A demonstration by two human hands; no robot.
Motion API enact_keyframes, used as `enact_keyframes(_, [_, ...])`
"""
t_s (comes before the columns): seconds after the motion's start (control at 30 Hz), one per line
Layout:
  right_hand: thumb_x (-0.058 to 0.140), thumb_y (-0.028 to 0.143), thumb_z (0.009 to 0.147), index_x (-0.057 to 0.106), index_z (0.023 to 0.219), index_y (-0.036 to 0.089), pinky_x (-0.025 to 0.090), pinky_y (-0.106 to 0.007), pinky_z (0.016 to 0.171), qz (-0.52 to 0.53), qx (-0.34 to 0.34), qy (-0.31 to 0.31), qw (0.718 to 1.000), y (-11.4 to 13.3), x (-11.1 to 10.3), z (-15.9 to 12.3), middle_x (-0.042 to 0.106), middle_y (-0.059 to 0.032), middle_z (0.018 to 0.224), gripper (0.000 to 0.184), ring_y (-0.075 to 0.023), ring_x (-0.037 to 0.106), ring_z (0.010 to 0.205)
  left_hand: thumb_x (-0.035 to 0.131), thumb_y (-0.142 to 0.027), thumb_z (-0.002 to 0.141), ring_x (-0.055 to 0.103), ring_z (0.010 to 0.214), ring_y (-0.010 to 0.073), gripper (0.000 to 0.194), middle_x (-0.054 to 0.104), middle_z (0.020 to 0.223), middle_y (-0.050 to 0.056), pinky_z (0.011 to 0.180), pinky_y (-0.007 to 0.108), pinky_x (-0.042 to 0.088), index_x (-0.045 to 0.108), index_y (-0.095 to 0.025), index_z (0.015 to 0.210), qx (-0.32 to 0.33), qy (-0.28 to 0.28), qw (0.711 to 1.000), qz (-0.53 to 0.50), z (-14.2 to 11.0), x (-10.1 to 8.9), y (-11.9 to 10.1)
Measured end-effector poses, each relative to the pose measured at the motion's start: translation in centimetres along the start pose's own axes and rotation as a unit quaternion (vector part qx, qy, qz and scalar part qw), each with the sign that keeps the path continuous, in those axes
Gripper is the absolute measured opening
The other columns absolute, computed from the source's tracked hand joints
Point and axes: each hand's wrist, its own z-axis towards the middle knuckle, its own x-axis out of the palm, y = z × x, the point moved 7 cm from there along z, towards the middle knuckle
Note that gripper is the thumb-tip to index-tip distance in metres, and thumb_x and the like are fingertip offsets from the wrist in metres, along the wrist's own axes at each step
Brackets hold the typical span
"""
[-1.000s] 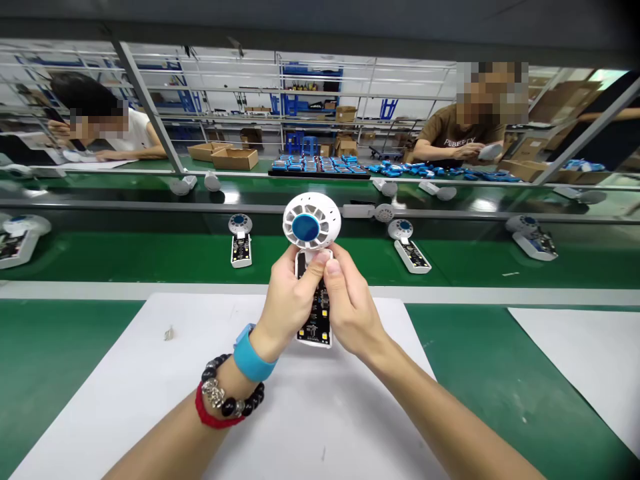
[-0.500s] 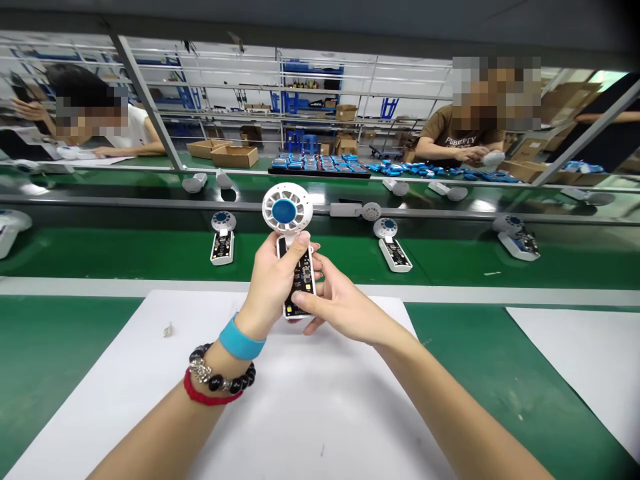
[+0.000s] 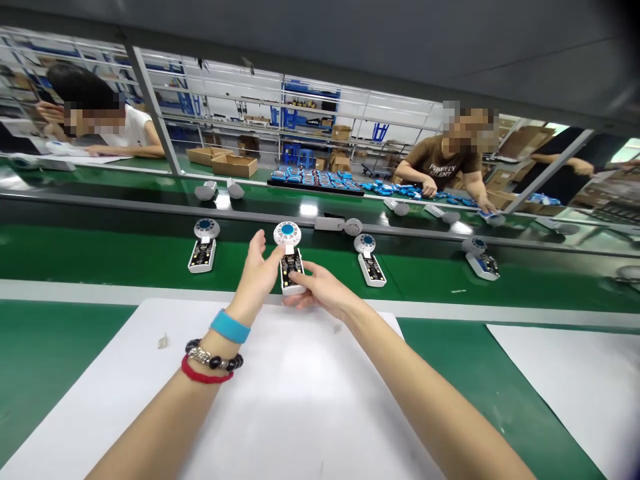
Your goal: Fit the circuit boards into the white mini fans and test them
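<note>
A small white fan unit (image 3: 290, 257) has a round head with a blue centre and a handle with a bare black circuit board. It lies on or just above the green conveyor belt (image 3: 100, 257), beyond the white mat (image 3: 300, 393). My right hand (image 3: 320, 291) pinches the lower end of its handle, thumb on top. My left hand (image 3: 257, 267) is at the unit's left side with fingers stretched out and apart, its thumb against the neck below the head. On my left wrist are a blue band, a bead bracelet and a red cord.
Similar fan units lie on the belt at the left (image 3: 202, 247), the right (image 3: 370, 261) and the far right (image 3: 481, 257). A tray of blue parts (image 3: 315, 179) and cardboard boxes (image 3: 234, 164) stand beyond. Two people work across the line. A second white mat (image 3: 575, 373) lies right.
Both hands have carried the fan unit away from me, from above the white mat out to the conveyor belt. My left hand's fingers have opened off the handle.
</note>
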Motion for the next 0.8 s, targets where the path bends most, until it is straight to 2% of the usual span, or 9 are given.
enact_keyframes(0.07, [0.045, 0.023, 0.102, 0.047, 0.125, 0.015, 0.061, -0.019, 0.059, -0.027, -0.001, -0.023, 0.999, -0.2, 0.1, 2.8, 0.065, -0.0136, 0.117, 0.024, -0.0134, 0.074, 0.077, 0.063, -0.023, 0.083, 0.038, 0.141, 0.0252, 0.048, 0.045, 0.148, 0.014, 0.12, 0.044, 0.027, 0.05, -0.018, 0.13, 0.04, -0.02, 0.999, -0.002, 0.5, -1.0, -1.3])
enact_keyframes(0.13, [0.044, 0.02, 0.102, 0.048, 0.124, 0.015, 0.062, -0.019, 0.066, -0.072, 0.0, -0.049, 0.996, -0.6, 0.1, 5.1, 0.066, -0.0127, 0.114, 0.023, -0.0116, 0.073, 0.081, 0.063, -0.023, 0.082, 0.048, 0.133, 0.0246, 0.04, 0.055, 0.137, 0.013, 0.116, 0.044, 0.034, 0.057, -0.017, 0.121, 0.091, -0.009, 0.996, -0.014, 0.4, -1.5, -3.0])
enact_keyframes(0.2, [0.053, 0.017, 0.097, 0.053, 0.118, 0.015, 0.064, -0.023, 0.066, -0.138, 0.004, -0.056, 0.989, -0.7, 0.3, 6.7, 0.069, -0.0097, 0.106, 0.02, -0.0126, 0.072, 0.079, 0.064, -0.025, 0.079, 0.055, 0.124, 0.0244, 0.034, 0.062, 0.126, 0.011, 0.111, 0.042, 0.041, 0.062, -0.017, 0.112, 0.136, -0.003, 0.99, -0.036, 0.1, -2.0, -4.7])
enact_keyframes(0.3, [0.068, 0.022, 0.089, 0.065, 0.094, 0.015, 0.064, -0.032, 0.059, -0.267, 0.006, -0.042, 0.963, 0.3, -0.2, 8.6, 0.071, -0.0062, 0.085, 0.01, -0.0173, 0.069, 0.068, 0.065, -0.027, 0.078, 0.061, 0.113, 0.0233, 0.028, 0.067, 0.113, 0.009, 0.098, 0.039, 0.05, 0.064, -0.017, 0.104, 0.163, -0.02, 0.984, -0.076, -0.1, -3.4, -6.6])
enact_keyframes(0.4, [0.07, 0.03, 0.089, 0.068, 0.09, 0.014, 0.062, -0.036, 0.071, -0.393, -0.033, -0.087, 0.915, 3.7, -3.6, 10.8, 0.07, -0.0072, 0.091, 0.017, -0.0187, 0.068, 0.078, 0.065, -0.025, 0.078, 0.063, 0.108, 0.0217, 0.023, 0.069, 0.105, 0.007, 0.084, 0.031, 0.054, 0.065, -0.017, 0.099, 0.191, -0.05, 0.974, -0.111, 0.3, -5.2, -8.2])
enact_keyframes(0.5, [0.062, 0.03, 0.095, 0.063, 0.115, 0.017, 0.056, -0.039, 0.088, -0.472, -0.101, -0.177, 0.858, 7.8, -8.9, 13.1, 0.062, -0.0089, 0.12, 0.024, -0.0202, 0.063, 0.103, 0.064, -0.022, 0.079, 0.066, 0.1, 0.0194, 0.017, 0.07, 0.095, 0.005, 0.073, 0.025, 0.054, 0.065, -0.016, 0.096, 0.21, -0.068, 0.965, -0.144, 0.8, -6.5, -9.2])
enact_keyframes(0.57, [0.06, 0.033, 0.097, 0.059, 0.122, 0.018, 0.055, -0.042, 0.091, -0.5, -0.142, -0.216, 0.826, 9.3, -12.1, 14.4, 0.058, -0.0099, 0.127, 0.03, -0.0221, 0.061, 0.108, 0.064, -0.02, 0.08, 0.068, 0.09, 0.0172, 0.014, 0.07, 0.088, 0.004, 0.067, 0.022, 0.053, 0.065, -0.016, 0.093, 0.197, -0.062, 0.965, -0.16, 1.2, -6.6, -9.2])
enact_keyframes(0.67, [0.061, 0.035, 0.096, 0.059, 0.121, 0.016, 0.056, -0.04, 0.087, -0.529, -0.19, -0.223, 0.797, 9.4, -14.9, 16.2, 0.06, -0.0094, 0.122, 0.031, -0.0206, 0.063, 0.102, 0.061, -0.016, 0.082, 0.068, 0.08, 0.0137, 0.009, 0.07, 0.081, 0.002, 0.061, 0.019, 0.052, 0.065, -0.016, 0.09, 0.142, -0.035, 0.973, -0.178, 1.9, -5.8, -8.1])
enact_keyframes(0.8, [0.059, 0.034, 0.097, 0.062, 0.116, 0.017, 0.057, -0.036, 0.082, -0.572, -0.208, -0.212, 0.764, 7.3, -15.8, 17.9, 0.063, -0.0082, 0.116, 0.025, -0.018, 0.064, 0.095, 0.056, -0.013, 0.087, 0.067, 0.07, 0.011, 0.01, 0.07, 0.077, 0.001, 0.056, 0.017, 0.049, 0.065, -0.016, 0.089, 0.073, 0.032, 0.982, -0.169, 2.2, -3.6, -6.6])
